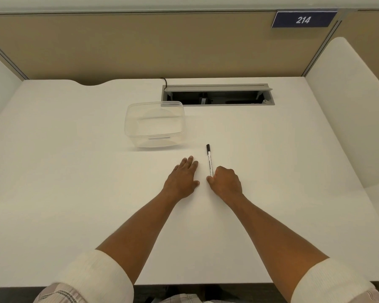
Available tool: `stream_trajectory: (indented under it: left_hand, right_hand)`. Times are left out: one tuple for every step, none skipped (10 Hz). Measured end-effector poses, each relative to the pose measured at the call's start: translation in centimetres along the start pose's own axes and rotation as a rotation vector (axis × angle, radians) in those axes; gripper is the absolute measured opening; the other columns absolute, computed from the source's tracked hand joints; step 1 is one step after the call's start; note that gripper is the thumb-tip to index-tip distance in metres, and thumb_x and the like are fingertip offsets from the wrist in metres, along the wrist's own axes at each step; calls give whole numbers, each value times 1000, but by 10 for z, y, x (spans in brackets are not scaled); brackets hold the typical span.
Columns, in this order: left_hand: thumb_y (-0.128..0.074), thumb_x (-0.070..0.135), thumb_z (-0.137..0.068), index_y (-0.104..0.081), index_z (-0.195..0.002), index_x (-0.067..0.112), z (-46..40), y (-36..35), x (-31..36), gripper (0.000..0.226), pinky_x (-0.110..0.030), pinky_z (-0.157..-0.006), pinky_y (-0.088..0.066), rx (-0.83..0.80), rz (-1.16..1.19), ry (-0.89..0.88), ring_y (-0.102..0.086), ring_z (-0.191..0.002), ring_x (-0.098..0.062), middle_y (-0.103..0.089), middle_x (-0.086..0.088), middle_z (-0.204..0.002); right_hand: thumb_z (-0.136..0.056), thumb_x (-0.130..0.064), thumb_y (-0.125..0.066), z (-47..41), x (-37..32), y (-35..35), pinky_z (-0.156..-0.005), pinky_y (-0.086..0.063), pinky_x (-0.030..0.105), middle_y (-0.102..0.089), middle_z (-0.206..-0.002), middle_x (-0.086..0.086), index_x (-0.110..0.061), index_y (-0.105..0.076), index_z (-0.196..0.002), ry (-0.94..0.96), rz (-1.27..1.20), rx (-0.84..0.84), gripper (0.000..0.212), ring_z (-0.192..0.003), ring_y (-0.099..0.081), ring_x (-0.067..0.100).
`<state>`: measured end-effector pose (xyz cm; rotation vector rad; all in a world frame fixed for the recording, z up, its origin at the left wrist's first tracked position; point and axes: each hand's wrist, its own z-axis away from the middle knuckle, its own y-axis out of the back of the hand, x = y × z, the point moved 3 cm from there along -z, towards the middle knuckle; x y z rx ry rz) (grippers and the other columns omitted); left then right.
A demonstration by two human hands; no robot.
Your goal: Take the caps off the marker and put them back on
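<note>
A thin white marker [209, 159] with a black cap [207, 147] on its far end lies on the white desk [74, 171], pointing away from me. My right hand [225, 182] is curled around its near end, with thumb and fingers closed on the barrel; that end is hidden in the hand. My left hand [183, 178] rests flat on the desk just left of the marker, fingers spread forward, holding nothing and not touching the marker.
A clear plastic container [154, 124] stands on the desk beyond my left hand. Behind it an open cable tray [217, 95] is set into the desk. Beige partition walls enclose the back and sides.
</note>
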<state>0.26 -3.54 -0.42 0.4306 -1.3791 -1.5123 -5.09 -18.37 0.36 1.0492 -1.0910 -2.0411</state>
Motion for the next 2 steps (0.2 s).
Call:
stream_trajectory:
  left_hand:
    - [-56, 34, -95, -17, -154, 15, 0, 0, 1, 73, -40, -121, -19, 12, 8, -7, -4, -152, -21, -4, -3, -165]
    - [-56, 34, -95, -17, -154, 14, 1, 2, 1, 73, -40, -121, -19, 23, 28, -7, -4, -152, -20, -4, -3, -165]
  right_hand:
    - [-90, -42, -57, 2, 0, 0, -63, -41, 30, -59, -83, 4, -13, -54, -87, 6, -7, 5, 29, -74, -54, 27]
    - [-95, -45, -52, 3, 4, 1, -63, -41, 32, -63, -83, 5, -11, -55, -89, -7, -86, 110, 34, -74, -55, 29]
